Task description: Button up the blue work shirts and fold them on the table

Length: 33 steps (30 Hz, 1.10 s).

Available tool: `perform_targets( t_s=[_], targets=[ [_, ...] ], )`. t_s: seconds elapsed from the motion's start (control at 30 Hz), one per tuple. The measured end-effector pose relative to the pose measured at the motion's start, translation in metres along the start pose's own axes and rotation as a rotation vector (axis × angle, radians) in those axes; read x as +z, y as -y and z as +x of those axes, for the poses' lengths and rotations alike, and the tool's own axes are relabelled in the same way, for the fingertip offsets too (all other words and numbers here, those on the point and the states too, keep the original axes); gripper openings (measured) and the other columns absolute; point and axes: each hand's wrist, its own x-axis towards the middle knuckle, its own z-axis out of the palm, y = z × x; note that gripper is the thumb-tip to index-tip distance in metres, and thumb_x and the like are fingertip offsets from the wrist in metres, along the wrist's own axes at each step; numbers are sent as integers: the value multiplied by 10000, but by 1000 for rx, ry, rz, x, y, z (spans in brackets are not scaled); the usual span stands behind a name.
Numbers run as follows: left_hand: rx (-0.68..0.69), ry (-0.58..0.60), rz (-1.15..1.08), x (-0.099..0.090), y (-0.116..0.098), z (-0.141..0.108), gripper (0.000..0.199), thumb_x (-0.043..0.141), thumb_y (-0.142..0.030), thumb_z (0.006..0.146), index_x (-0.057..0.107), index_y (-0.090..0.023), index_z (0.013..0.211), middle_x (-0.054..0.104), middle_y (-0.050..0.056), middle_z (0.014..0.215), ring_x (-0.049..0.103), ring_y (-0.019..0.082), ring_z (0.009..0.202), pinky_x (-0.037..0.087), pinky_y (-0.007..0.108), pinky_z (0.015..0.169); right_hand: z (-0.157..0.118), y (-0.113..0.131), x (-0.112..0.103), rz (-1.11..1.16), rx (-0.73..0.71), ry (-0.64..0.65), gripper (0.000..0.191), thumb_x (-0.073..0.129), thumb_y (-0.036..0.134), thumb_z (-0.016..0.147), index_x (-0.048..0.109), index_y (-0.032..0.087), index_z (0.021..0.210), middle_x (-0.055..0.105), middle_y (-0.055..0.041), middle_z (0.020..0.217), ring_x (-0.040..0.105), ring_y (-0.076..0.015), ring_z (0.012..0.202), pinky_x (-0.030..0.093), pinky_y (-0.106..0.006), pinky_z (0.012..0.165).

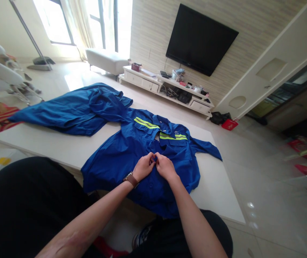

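A blue work jacket (pixel 107 157) with yellow-green reflective stripes across its chest lies spread on a white table (pixel 218 186), its collar pointing away from me. My left hand (pixel 144 167), with a brown-strapped watch on the wrist, pinches the jacket's front edge around mid-chest. Close beside it, fingertips almost meeting, my right hand (pixel 165 166) pinches the same front opening. What sits between the fingertips, perhaps a button, is hidden. Lower on the front a button (pixel 151 185) shows. The neck is partly open above my hands. The jacket's bottom hangs over the table edge toward my knees.
Another blue garment (pixel 70 111) lies on the table's left side. My dark-clothed knees flank the near edge. Beyond stand a white TV cabinet (pixel 140 81) with clutter, a wall television (pixel 200 39) and a pale bench (pixel 106 60). A red box (pixel 229 124) is on the floor.
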Motion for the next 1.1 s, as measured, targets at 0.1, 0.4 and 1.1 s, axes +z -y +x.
perform_targets(
  t_s=[0.1,0.4,1.1],
  targets=[
    [-9,5,-8,-1,-2,-1,204,573,-85,837,570,-230,980,675,-13,772,652,160,716,445,245,660,1,1,1,-7,7,-17,294,498,103,908,577,267,1139,712,-47,1035,649,-200,906,355,-289,697],
    [-9,-19,70,0,-2,0,222,586,-82,800,589,-227,968,680,-8,750,649,167,681,410,249,633,6,0,5,57,22,-33,295,551,81,847,601,262,1075,707,-41,979,643,-202,874,362,-277,688],
    [-23,-50,-27,0,0,0,258,612,-135,818,644,-220,1059,684,-26,778,554,126,627,425,239,649,21,-21,21,753,251,-254,316,619,166,678,552,228,980,679,23,741,646,-177,684,478,-274,663]
  ],
)
